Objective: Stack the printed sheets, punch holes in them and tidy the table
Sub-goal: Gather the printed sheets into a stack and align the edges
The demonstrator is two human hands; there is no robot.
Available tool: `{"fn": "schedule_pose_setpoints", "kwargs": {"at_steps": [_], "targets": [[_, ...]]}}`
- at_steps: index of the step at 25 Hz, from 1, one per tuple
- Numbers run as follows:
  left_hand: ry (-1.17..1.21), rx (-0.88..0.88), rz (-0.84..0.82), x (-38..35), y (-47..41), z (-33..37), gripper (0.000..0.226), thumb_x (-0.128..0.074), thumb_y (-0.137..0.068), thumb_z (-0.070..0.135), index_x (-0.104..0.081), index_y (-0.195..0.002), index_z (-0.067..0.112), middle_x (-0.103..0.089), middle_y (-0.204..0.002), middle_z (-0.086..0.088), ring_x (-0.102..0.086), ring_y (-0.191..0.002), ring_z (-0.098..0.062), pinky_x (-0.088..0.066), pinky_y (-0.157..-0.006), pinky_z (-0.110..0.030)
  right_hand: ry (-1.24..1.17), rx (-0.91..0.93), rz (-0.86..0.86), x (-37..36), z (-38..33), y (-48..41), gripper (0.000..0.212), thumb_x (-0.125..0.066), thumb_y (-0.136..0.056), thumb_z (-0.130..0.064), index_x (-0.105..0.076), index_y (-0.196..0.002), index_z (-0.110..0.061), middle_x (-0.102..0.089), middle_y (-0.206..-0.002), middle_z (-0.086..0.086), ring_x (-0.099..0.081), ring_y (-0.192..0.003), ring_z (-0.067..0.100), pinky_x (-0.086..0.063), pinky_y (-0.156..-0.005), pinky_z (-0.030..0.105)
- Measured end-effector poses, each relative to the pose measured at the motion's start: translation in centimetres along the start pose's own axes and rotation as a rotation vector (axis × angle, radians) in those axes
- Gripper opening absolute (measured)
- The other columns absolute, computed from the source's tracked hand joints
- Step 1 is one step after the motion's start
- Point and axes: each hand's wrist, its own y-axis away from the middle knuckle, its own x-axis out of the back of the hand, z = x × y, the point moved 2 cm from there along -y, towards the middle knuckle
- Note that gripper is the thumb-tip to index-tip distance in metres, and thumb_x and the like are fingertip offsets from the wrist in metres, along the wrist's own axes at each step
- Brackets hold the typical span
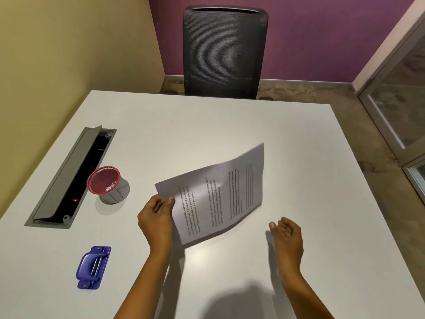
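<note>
Nearest us, two bare forearms reach in from the bottom edge over the white table (310, 157), throwing a broad shadow on its near part.

Left of the arms: a blue plastic two-hole punch (93, 267) lies flat on the table, handle up, well apart from everything else.

Left hand (156, 218): grip closed on the printed sheets of white paper (213, 194), thumb on top and fingers underneath at the near-left corner. We cannot tell how many sheets are held. The paper is lifted off the table and tilted, bowed along its length, with the far-right corner highest and blurred. Black text lines run across it, too small to read. Its near edge sits just above the table, shadow beneath.

Right hand (286, 236): grip open and holding nothing, palm turned inward toward the paper, fingers loosely curled. It is near the paper's right edge but apart from it.

Further left: a grey mesh cup with a red rim (108, 184) stands on the table, small pale bits inside. Just beside it, a long grey cable tray (69, 178) is set into the table, lid raised, dark interior with one small red light.

Beyond the far edge: a black mesh-backed office chair (224, 51) faces us, purple wall behind, yellow wall on the left.
</note>
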Motion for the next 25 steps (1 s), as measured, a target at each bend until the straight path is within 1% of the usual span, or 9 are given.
{"fn": "schedule_pose_setpoints", "kwargs": {"at_steps": [2,4,6,9,12,16,20,23,25], "targets": [[0.093,0.066,0.007,0.0,0.1,-0.2,0.018,-0.064,-0.087,0.004,-0.070,-0.084,0.020,-0.073,-0.082,0.007,-0.068,-0.061,0.002,-0.051,-0.056,-0.009,-0.001,-0.132,-0.140,-0.9,1.2,0.7,0.035,-0.072,-0.084,-0.022,-0.055,-0.114,-0.021,-0.062,-0.122,0.003,-0.060,-0.108,0.020,-0.048,-0.091,0.025],[0.169,0.157,-0.013,-0.1,0.4,-0.5,0.015,-0.064,-0.088,0.003,-0.071,-0.088,0.016,-0.074,-0.084,0.006,-0.070,-0.064,-0.001,-0.052,-0.058,-0.010,-0.077,-0.278,-0.312,-2.4,2.2,1.4,0.044,-0.072,-0.084,-0.026,-0.056,-0.123,-0.013,-0.060,-0.128,0.010,-0.059,-0.114,0.024,-0.044,-0.106,0.039],[0.248,0.266,-0.031,-0.2,1.0,-0.9,0.017,-0.063,-0.089,0.002,-0.071,-0.090,0.017,-0.075,-0.086,0.006,-0.071,-0.067,-0.005,-0.054,-0.061,-0.015,-0.260,-0.395,-0.519,-4.2,2.2,2.1,0.053,-0.070,-0.084,-0.032,-0.056,-0.128,-0.007,-0.060,-0.131,0.012,-0.059,-0.120,0.023,-0.039,-0.111,0.041],[0.328,0.380,-0.052,-0.1,1.8,-1.4,0.017,-0.062,-0.089,0.001,-0.071,-0.095,0.013,-0.075,-0.087,0.003,-0.073,-0.069,-0.006,-0.057,-0.062,-0.019,-0.493,-0.485,-0.737,-6.7,1.0,2.8,0.050,-0.064,-0.086,-0.033,-0.058,-0.128,-0.007,-0.064,-0.129,0.013,-0.059,-0.121,0.024,-0.040,-0.111,0.042],[0.352,0.405,-0.073,0.4,2.0,-1.7,0.018,-0.062,-0.089,0.000,-0.071,-0.093,0.015,-0.076,-0.087,0.004,-0.073,-0.071,-0.006,-0.057,-0.061,-0.017,-0.598,-0.497,-0.690,-8.1,-0.1,2.4,0.045,-0.067,-0.084,-0.019,-0.059,-0.124,0.000,-0.066,-0.123,0.017,-0.064,-0.113,0.026,-0.052,-0.098,0.037],[0.406,0.397,-0.134,1.7,1.7,-2.1,0.021,-0.059,-0.089,-0.004,-0.071,-0.095,0.012,-0.078,-0.085,0.004,-0.073,-0.079,-0.009,-0.058,-0.067,-0.016,-0.299,-0.163,-0.460,-7.3,-2.4,1.1,0.021,-0.066,-0.087,-0.006,-0.066,-0.108,-0.006,-0.074,-0.106,0.013,-0.071,-0.095,0.023,-0.058,-0.075,0.026],[0.395,0.381,-0.264,2.7,1.4,-2.7,0.022,-0.057,-0.091,-0.001,-0.070,-0.102,0.013,-0.077,-0.090,0.006,-0.070,-0.092,-0.014,-0.058,-0.074,-0.018,-0.084,0.089,-0.327,-5.1,-5.1,0.4,0.017,-0.065,-0.086,-0.002,-0.067,-0.095,-0.016,-0.073,-0.091,0.006,-0.069,-0.080,0.016,-0.055,-0.073,0.023],[0.214,0.298,-0.419,2.9,0.5,-2.0,0.023,-0.057,-0.093,0.009,-0.069,-0.111,0.019,-0.076,-0.108,0.000,-0.070,-0.098,-0.014,-0.058,-0.075,-0.017,0.003,0.207,-0.336,-3.5,-6.4,0.2,0.015,-0.063,-0.086,0.000,-0.067,-0.092,-0.013,-0.073,-0.083,-0.001,-0.067,-0.066,0.002,-0.050,-0.058,0.010],[0.023,0.163,-0.537,2.3,0.2,-0.9,0.022,-0.055,-0.095,0.011,-0.069,-0.111,0.020,-0.076,-0.108,-0.002,-0.071,-0.099,-0.017,-0.057,-0.078,-0.018,0.028,0.240,-0.328,-2.9,-6.9,0.0,0.014,-0.062,-0.087,-0.001,-0.067,-0.093,-0.012,-0.073,-0.081,-0.006,-0.066,-0.061,-0.003,-0.047,-0.054,0.008]]}}
